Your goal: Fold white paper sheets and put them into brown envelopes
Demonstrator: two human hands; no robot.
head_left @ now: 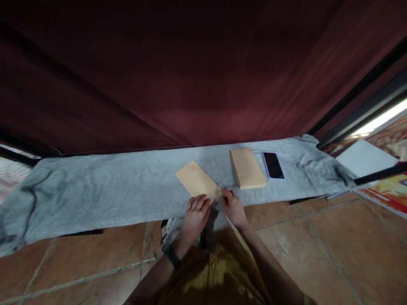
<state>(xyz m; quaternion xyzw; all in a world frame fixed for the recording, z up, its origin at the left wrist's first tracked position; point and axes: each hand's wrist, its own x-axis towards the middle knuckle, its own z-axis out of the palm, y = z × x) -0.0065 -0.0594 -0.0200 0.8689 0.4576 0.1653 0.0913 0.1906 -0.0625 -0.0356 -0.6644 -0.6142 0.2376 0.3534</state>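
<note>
A tan paper envelope (196,178) with a small reddish mark lies slanted on the grey cloth in front of me. My left hand (197,214) rests on its near edge, fingers stretched out over the paper. At the envelope's right corner, my right hand (232,206) pinches the paper between thumb and fingers. The near end of the envelope is partly hidden by my hands. Just beyond my right hand sits a thick stack of similar envelopes (248,167).
A dark-screened phone (273,165) with a pale purple edge lies right of the stack. The grey cloth (104,186) covers a long narrow surface, backed by a dark red curtain (203,93). A white flat item (365,157) and a colourful printed sheet (389,192) are at far right.
</note>
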